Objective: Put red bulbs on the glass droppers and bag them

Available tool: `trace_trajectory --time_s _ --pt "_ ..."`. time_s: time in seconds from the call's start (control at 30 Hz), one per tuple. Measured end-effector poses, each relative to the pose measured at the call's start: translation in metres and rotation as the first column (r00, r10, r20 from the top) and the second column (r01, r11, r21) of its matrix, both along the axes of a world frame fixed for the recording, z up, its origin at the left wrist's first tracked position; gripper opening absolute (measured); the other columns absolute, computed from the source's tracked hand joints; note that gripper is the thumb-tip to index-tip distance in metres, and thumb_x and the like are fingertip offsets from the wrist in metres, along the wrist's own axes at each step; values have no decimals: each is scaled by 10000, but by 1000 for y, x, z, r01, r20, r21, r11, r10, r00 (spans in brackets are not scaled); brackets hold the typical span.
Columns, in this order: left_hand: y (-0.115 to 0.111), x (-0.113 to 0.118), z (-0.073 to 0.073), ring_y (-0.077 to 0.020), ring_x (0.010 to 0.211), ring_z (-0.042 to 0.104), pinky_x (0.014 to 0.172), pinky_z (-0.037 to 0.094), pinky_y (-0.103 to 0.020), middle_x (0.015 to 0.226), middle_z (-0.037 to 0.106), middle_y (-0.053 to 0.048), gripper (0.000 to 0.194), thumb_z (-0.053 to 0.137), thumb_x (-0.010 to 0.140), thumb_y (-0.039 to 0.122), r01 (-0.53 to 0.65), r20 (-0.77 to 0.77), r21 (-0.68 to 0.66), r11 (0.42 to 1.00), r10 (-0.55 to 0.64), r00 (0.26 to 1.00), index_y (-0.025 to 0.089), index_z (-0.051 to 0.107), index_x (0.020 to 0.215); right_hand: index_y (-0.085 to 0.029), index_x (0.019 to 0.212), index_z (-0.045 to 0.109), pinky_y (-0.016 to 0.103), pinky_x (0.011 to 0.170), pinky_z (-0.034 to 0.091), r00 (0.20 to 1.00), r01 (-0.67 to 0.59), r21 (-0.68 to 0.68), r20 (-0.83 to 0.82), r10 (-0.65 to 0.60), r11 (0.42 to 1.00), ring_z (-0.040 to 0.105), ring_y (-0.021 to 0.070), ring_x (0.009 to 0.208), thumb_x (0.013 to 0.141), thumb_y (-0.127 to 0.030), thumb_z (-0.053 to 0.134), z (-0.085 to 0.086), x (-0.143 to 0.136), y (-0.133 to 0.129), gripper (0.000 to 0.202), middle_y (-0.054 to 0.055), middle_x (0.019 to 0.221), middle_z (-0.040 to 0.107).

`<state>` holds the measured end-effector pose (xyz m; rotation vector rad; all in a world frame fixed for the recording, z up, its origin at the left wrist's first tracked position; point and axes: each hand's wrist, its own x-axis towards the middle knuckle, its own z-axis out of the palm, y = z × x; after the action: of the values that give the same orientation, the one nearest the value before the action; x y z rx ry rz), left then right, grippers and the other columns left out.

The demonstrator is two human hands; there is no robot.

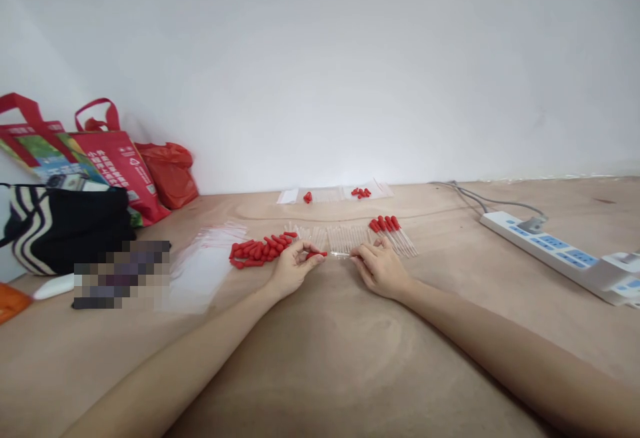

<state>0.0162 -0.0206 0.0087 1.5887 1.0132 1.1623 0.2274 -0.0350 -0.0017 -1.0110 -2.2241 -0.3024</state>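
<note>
left hand (290,269): bare | right hand (386,271): bare | fingers (365,252): slender | forearms (213,348): bare, narrowing toward hands

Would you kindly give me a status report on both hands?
Left hand pinching a red cap. Right hand holding a clear tube, end toward the cap. Loose tubes just beyond; red cap pile beside left hand.

You've 4 red-capped tubes (388,223) ctr-R, 1 pwr strip (540,246) R, 2 totes (114,158) upper L; piled red bulbs (257,251) uncountable.
</note>
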Motion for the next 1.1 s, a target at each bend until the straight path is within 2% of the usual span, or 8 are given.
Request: trace_trajectory --time_s 0.27,0.5,0.7,0.93,1.1 --pt "-2 2 1 -158 711 629 733 496 -293 741 659 -28 278 642 662 345 90 -46 -13 996 -91 995 130 609 836 -156 843 536 302 706 224 999 -33 -16 16 33 999 480 118 622 860 -206 360 1 -2 0 183 25 752 619" --pt "-7 2 4 -113 559 594 601 510 -237 630 635 -12 213 565 733 307 145 -220 94 985 -121 968 125 633 821 -176 848 577 299 698 221 993 -104 -78 45 108 992 469 118 629 848 -177 372 3 1 2 204 21 743 611" --pt "-11 3 6 -93 515 562 532 490 -198 607 608 -10 173 526 750 251 145 -297 187 972 -84 951 119 630 794 -189 852 599 304 697 209 991 -126 -114 38 131 986 463 107 597 828 -182 411 5 3 4 190 10 719 618" --pt "-9 2 2 -97 502 554 498 471 -191 617 613 -11 174 541 750 261 129 -353 249 960 -34 935 125 636 805 -182 816 600 299 656 195 995 -81 -97 50 86 992 440 100 561 815 -183 415 5 0 0 186 3 684 616" --pt "-13 2 6 -127 593 585 558 464 -215 690 646 -24 161 532 764 268 160 -469 391 906 47 882 157 641 807 -168 791 587 298 646 196 993 -82 -67 75 86 994 418 103 541 807 -156 394 6 -4 -5 193 5 657 602"
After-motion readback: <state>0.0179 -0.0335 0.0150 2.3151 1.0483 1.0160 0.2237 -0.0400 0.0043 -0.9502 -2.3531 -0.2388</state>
